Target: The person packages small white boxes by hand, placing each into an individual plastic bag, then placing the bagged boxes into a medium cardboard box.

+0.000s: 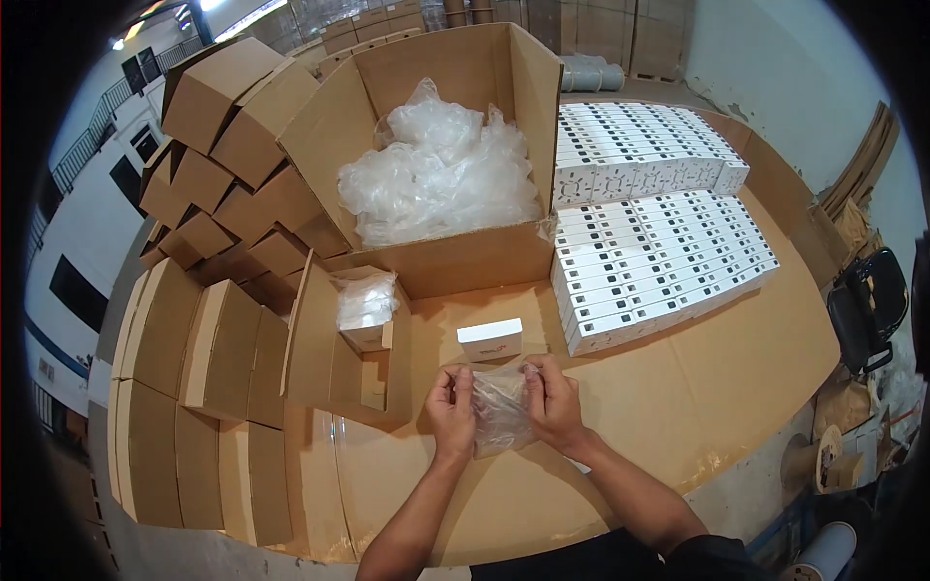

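A clear plastic bag [501, 412] is stretched between my two hands, low over the cardboard-covered table. My left hand [451, 407] pinches its left edge near the top, and my right hand [553, 399] pinches the opposite edge. Just beyond my fingers a small white box [489, 339] stands on the table, with dark and red print on its near face. Left of it sits an open cardboard carton [320, 358] with white boxes in clear wrapping [367, 302] inside.
A large open carton [475, 259] behind holds a heap of clear plastic bags [441, 174]. Stacked rows of white boxes [664, 257] stand at the right. Brown cartons [160, 397] line the left side, with more piled [228, 126] behind. A black chair [867, 305] is at far right.
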A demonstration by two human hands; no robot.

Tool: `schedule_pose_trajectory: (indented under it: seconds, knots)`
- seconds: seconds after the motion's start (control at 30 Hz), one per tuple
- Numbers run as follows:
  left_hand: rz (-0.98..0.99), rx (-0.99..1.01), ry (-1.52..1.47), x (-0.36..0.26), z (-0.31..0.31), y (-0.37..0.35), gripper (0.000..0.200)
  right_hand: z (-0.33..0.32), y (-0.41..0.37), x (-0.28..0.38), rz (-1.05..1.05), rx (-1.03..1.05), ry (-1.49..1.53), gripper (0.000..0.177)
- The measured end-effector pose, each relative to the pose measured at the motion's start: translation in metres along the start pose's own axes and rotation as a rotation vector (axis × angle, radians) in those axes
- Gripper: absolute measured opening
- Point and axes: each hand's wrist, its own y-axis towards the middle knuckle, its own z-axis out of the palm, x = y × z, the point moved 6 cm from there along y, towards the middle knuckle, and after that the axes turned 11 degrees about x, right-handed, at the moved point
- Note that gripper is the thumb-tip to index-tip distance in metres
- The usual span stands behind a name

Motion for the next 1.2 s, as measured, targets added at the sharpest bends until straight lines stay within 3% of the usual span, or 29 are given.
schedule_pose_trajectory:
  seconds: [0.07,0.13,0.33,0.47,0.83,0.93,1.0,1.17,1.2]
  knots:
    - [-0.009,-0.03,-0.004,-0.001,-0.002,0.0,0.019,0.0,0.0,0.003,-0.009,0.0,-0.006,0.011]
    - [0.124,-0.127,0.008,-0.004,-0.006,-0.001,0.017,0.0,0.001,0.005,-0.02,0.0,-0.014,0.01]
    - [0.18,-0.075,-0.028,-0.015,-0.004,-0.001,0.012,-0.006,0.0,0.01,-0.036,-0.108,0.076,0.013]
    - [0.121,-0.07,-0.032,-0.014,-0.007,0.0,0.014,-0.006,0.001,0.008,-0.017,-0.112,0.146,0.016]
    - [0.2,-0.158,-0.145,-0.015,-0.013,0.001,0.012,-0.003,-0.001,-0.001,-0.017,-0.111,0.212,0.017]
    - [0.146,-0.12,-0.115,-0.012,-0.017,-0.001,0.012,-0.009,0.002,0.001,0.006,-0.056,0.081,0.014]
    - [0.157,-0.134,-0.071,-0.014,-0.018,0.0,0.012,-0.014,0.009,0.01,-0.147,-0.017,-0.071,0.012]
    - [0.212,-0.182,-0.005,-0.011,-0.009,-0.002,0.015,-0.017,0.008,0.004,-0.059,0.004,-0.029,0.012]
    - [0.127,-0.153,-0.125,0.001,-0.005,0.0,0.016,-0.017,0.008,0.001,-0.041,-0.024,-0.004,0.011]
